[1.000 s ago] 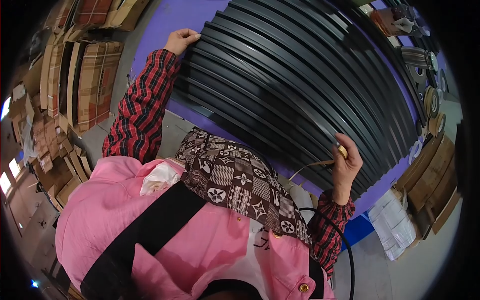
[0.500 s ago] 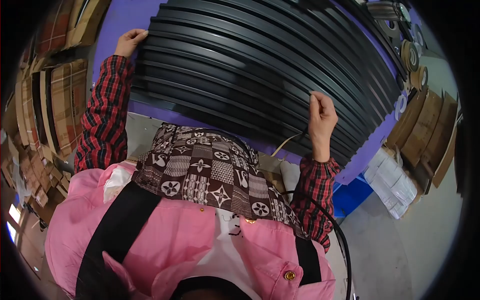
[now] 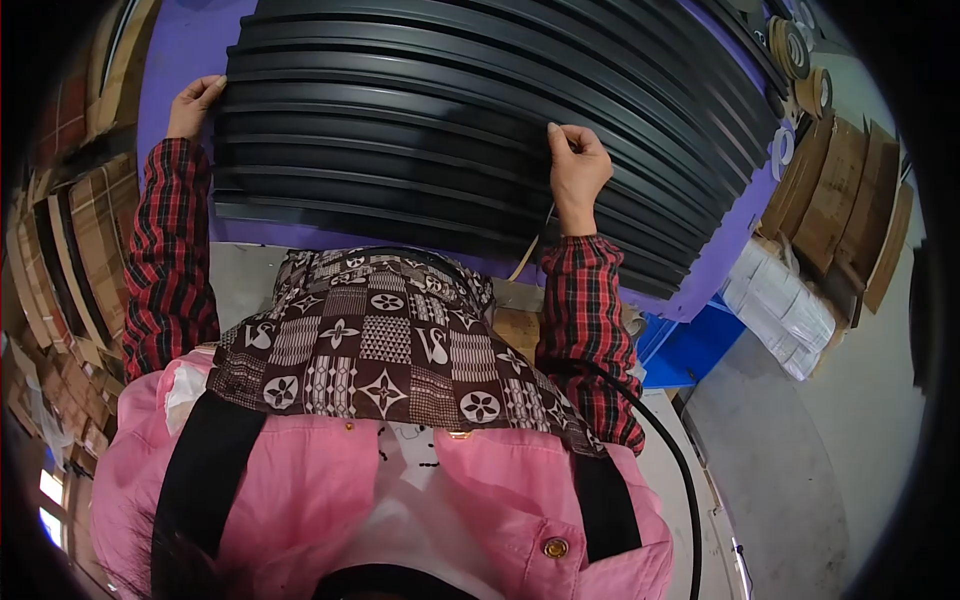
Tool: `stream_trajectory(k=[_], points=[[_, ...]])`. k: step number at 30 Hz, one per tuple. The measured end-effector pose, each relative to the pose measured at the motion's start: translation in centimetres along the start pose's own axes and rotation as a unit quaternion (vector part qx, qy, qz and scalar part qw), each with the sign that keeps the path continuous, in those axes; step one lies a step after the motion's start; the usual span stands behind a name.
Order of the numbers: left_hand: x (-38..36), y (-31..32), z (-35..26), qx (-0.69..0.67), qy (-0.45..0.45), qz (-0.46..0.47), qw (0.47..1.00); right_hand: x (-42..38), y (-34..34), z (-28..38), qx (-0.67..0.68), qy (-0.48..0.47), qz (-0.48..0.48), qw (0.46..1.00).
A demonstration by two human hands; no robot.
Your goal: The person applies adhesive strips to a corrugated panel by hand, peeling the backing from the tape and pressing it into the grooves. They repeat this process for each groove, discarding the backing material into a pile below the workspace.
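Note:
Long black ribbed strips (image 3: 400, 110) lie side by side across a purple table. At their left end my left hand (image 3: 195, 105) is closed, with thumb and fingertips pinched at the end of one strip. My right hand (image 3: 580, 170) is closed in a pinch just above the strips, right of their middle. A thin pale tape (image 3: 526, 255) hangs below this hand, beside the wrist, and curves down toward the apron. What lies between the right fingertips is too small to make out, but the tape runs up into that hand.
The purple table (image 3: 175, 45) shows around the strips. Tape rolls (image 3: 790, 48) sit at its right edge. Cardboard (image 3: 830, 190), a plastic-wrapped white bundle (image 3: 778, 310) and a blue bin (image 3: 690, 345) stand at right. Cartons (image 3: 100, 230) are stacked at left. A black cable (image 3: 680, 460) hangs beside my right arm.
The view has shifted, so table and strips sit farther left and higher. My right hand has moved left and up over the strips. The left hand stays at their left end.

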State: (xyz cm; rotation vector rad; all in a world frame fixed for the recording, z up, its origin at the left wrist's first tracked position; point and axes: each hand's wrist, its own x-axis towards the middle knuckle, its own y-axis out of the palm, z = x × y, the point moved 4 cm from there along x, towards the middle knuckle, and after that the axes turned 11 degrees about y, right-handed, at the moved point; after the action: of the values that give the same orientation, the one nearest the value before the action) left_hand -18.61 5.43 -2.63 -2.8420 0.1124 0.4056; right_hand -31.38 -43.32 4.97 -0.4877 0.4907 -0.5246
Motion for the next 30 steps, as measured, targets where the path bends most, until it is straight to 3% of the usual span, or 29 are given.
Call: stream_trajectory(k=[5,18,29,30], points=[[0.1,-0.1,0.2,-0.01,0.011,0.001,1.0,0.2,0.5,-0.7,-0.024,-0.023,-0.04,0.999],[0.0,-0.2,0.3,-0.026,0.005,0.006,1.0,1.0,0.9,-1.2,-0.091,-0.011,-0.039,0.995],[-0.1,-0.3,0.1,-0.003,0.0,-0.004,1.0,0.4,-0.1,-0.6,0.089,-0.014,-0.023,0.996],[-0.2,-0.2,0.0,-0.003,0.001,-0.004,1.0,0.3,-0.3,-0.5,0.051,-0.022,-0.033,0.998]])
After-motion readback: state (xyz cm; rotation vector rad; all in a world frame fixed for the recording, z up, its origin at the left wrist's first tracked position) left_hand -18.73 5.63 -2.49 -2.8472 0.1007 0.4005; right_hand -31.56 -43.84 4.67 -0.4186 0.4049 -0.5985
